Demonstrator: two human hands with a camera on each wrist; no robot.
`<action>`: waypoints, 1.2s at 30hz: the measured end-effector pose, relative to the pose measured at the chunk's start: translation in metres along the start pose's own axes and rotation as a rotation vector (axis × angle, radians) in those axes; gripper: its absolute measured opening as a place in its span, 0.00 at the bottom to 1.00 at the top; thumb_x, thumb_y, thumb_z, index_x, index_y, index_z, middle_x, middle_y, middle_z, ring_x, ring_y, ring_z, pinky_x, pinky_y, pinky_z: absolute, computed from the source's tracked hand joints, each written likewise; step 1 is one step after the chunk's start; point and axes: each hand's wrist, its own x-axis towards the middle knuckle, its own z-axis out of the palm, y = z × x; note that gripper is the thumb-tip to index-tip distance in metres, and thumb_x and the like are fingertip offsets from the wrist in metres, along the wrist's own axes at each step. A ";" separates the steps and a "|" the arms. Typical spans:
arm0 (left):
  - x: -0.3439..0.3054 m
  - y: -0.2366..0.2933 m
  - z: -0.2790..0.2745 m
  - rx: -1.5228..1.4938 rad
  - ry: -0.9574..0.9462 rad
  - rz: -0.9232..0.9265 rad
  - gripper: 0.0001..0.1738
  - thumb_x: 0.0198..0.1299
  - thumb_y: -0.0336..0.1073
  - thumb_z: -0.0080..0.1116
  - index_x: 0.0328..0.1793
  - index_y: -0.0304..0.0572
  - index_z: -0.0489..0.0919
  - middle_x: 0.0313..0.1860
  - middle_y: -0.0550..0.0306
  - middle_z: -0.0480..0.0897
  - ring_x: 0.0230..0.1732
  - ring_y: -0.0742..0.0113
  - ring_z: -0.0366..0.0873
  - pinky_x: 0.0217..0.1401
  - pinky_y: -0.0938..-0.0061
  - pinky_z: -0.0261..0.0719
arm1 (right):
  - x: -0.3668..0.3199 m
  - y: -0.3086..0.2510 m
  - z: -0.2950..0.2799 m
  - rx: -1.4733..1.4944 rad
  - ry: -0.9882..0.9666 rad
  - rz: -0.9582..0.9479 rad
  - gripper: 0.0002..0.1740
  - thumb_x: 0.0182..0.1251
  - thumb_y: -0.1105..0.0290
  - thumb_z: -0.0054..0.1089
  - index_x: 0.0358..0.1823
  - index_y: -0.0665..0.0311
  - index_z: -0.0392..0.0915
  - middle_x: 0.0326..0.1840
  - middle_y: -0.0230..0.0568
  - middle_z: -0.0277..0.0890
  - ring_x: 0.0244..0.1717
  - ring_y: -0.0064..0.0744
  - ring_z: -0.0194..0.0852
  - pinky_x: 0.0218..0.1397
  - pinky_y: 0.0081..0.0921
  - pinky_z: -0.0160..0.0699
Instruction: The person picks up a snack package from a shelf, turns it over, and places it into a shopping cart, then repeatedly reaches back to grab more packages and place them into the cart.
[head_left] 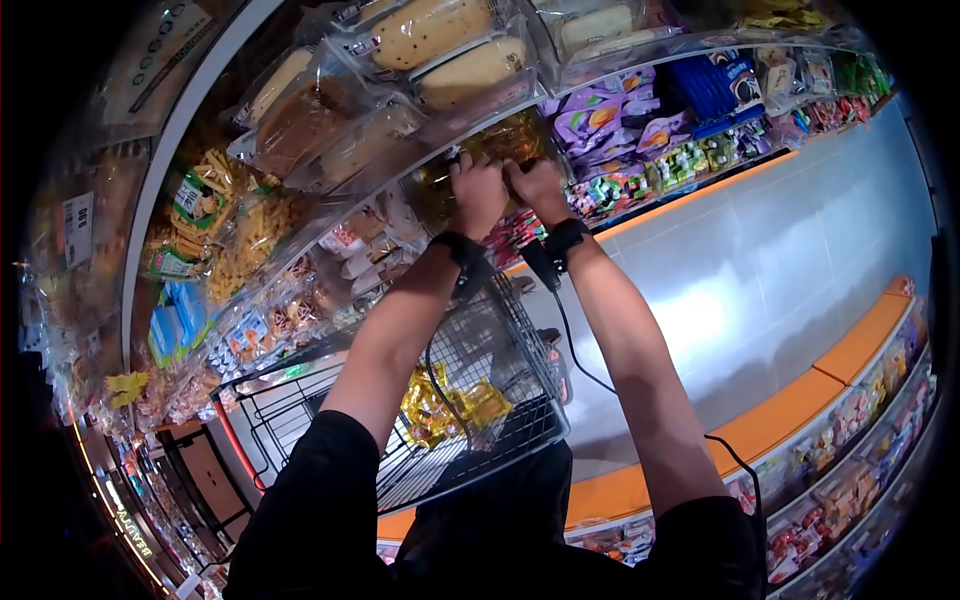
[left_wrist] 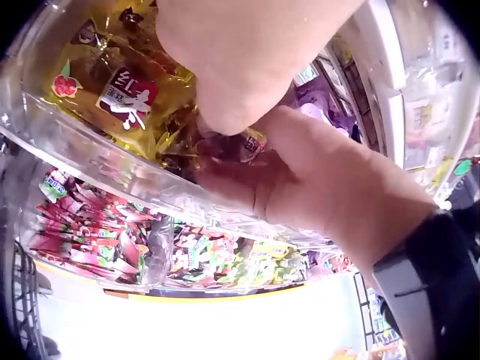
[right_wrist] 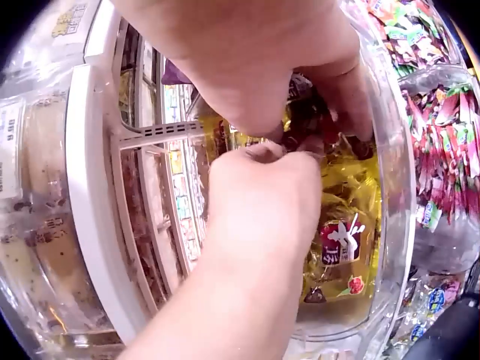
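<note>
In the head view my left hand (head_left: 480,190) and right hand (head_left: 540,190) are side by side in a clear shelf bin of shiny gold bags. The left wrist view has a gold bag (left_wrist: 112,67) with a dark red label beside my fingers. A small, clear-wrapped dark piece (left_wrist: 241,145) shows between the two hands. Seen from the right wrist, my left hand's fingers are curled and my right hand's fingers bend down over the gold packaging (right_wrist: 349,187). Both hands pinch at this packaging, their fingertips partly hidden.
A wire shopping cart (head_left: 520,345) stands below my arms, with gold bags (head_left: 440,410) inside. Packaged bread loaves (head_left: 430,35) lie on the shelf above. Purple bags (head_left: 600,110) sit to the right. An orange-edged lower shelf (head_left: 770,440) curves along the aisle.
</note>
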 end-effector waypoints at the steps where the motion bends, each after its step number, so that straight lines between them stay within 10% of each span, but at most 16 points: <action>1: -0.004 -0.001 -0.002 0.003 -0.091 -0.014 0.20 0.42 0.38 0.63 0.46 0.43 0.80 0.42 0.57 0.79 0.46 0.55 0.72 0.50 0.61 0.65 | -0.006 0.003 0.000 0.012 0.017 -0.020 0.32 0.55 0.45 0.60 0.23 0.75 0.80 0.24 0.62 0.78 0.34 0.54 0.82 0.41 0.43 0.77; 11: -0.004 0.011 -0.013 -0.067 0.077 -0.011 0.36 0.36 0.39 0.73 0.56 0.44 0.72 0.56 0.59 0.72 0.55 0.57 0.67 0.59 0.62 0.61 | -0.016 0.014 -0.008 0.464 -0.077 0.138 0.33 0.58 0.66 0.65 0.63 0.69 0.61 0.35 0.44 0.78 0.30 0.29 0.80 0.24 0.34 0.80; 22: -0.013 0.003 -0.015 -0.231 0.093 -0.026 0.35 0.39 0.34 0.71 0.57 0.42 0.69 0.58 0.53 0.71 0.59 0.51 0.66 0.61 0.58 0.61 | -0.055 0.011 -0.022 0.246 0.175 0.005 0.31 0.54 0.71 0.58 0.60 0.75 0.62 0.40 0.60 0.79 0.44 0.56 0.79 0.49 0.39 0.75; 30: -0.115 -0.015 -0.076 -0.448 0.267 0.010 0.23 0.46 0.25 0.62 0.52 0.39 0.71 0.55 0.47 0.73 0.54 0.44 0.69 0.57 0.58 0.67 | -0.135 0.020 -0.003 0.510 -0.035 0.105 0.12 0.64 0.75 0.51 0.48 0.70 0.68 0.32 0.43 0.78 0.26 0.26 0.76 0.25 0.23 0.74; 36: -0.260 -0.057 -0.096 -0.418 0.146 -0.068 0.18 0.50 0.25 0.57 0.49 0.38 0.72 0.56 0.47 0.74 0.53 0.45 0.71 0.57 0.58 0.68 | -0.232 0.018 0.038 0.489 -0.146 0.054 0.11 0.58 0.73 0.56 0.41 0.69 0.72 0.30 0.46 0.81 0.31 0.32 0.80 0.40 0.26 0.76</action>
